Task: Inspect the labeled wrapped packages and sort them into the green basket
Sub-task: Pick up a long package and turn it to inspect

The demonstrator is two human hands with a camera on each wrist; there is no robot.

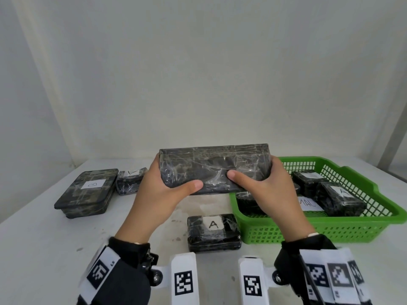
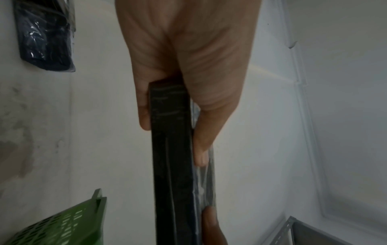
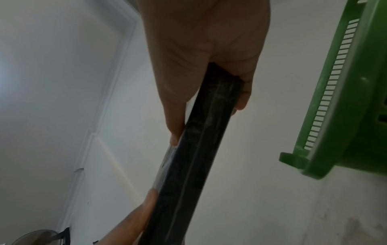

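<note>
— Where is the package in hand, and how does it lie?

— The long, flat, dark package wrapped in clear film (image 1: 214, 169) is up off the white tabletop (image 1: 44, 238), at the centre of the head view. Its long axis runs left to right across the frame, and a broad face is tipped toward the camera. No label shows on that face.

— Who has it?

— Both hands. The left hand (image 1: 163, 190) grips the left end, thumb pressed on the near face and fingers wrapped behind. The right hand (image 1: 262, 188) grips the right end the same way. In the left wrist view the fingers (image 2: 204, 132) lie along one flat side with the thumb on the other, so it is a firm pinch across the thickness.

— And the green slotted plastic basket?

— The green slotted plastic basket (image 1: 378, 190) sits at the right of the frame, below and just beyond the package's right end. The right hand is plainly the nearer one to it. Several wrapped packages already lie inside, one marked A.

— So the move?

— I judge the package would travel rightward and down, right end leading, if its label earns it a place there. Its length may need turning to fit among those already inside.

— What else waits?

— A small dark wrapped block labelled A (image 1: 213, 232) in the lower centre, and a flat dark box labelled B (image 1: 88, 192) at the left.
</note>
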